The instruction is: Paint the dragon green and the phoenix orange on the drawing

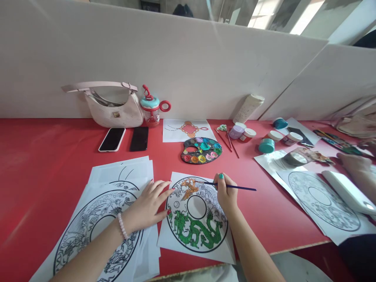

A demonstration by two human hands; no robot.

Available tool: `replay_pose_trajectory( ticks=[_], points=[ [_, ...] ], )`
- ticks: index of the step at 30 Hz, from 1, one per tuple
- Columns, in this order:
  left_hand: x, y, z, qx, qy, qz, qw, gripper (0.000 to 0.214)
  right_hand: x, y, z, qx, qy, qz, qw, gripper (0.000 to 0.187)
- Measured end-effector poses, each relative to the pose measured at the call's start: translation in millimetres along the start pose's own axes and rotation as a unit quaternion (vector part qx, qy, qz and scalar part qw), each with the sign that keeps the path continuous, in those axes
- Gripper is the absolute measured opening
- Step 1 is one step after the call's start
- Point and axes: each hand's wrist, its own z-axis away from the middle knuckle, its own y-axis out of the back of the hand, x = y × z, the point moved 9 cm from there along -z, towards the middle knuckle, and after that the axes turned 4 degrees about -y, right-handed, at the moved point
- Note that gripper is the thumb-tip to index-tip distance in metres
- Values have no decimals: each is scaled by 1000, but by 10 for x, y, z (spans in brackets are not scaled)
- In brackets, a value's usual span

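In front of me lies a coloring sheet (199, 253) printed with a round design. Its dragon (196, 233) is painted green, and part of the bird (189, 188) near the top is orange. My right hand (226, 192) grips a thin dark paintbrush (242, 187), whose tip meets the sheet close beside the orange bird. Fingers spread, my left hand (151, 205) rests flat across the sheet's left edge and a stack of printed sheets (84, 231). Beyond the sheet sits a paint palette (201, 150) holding many colors.
Behind the palette is a sheet with a red-orange ornament (173, 135). Two phones (112, 140), a handbag (114, 111) and a cup (151, 111) stand back left. Paint jars (248, 135) and brushes (229, 141) lie right. At far right, another person's hand (352, 166) is beside a white case (348, 192).
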Motion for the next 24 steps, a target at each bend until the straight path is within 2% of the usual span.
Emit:
replay_pose_trajectory(
  ticks=[8,13,24],
  points=[
    [4,15,-6,10,-6,6,1000,53,-10,27,1,11,-1,1,1000,46],
    [1,-1,-5,0,-3,7,1000,54,-5,-15,-11,-10,7,6,1000,45],
    [-15,-17,-1,-1,-1,5,1000,55,-16,-6,-8,5,11,15,1000,44]
  ],
)
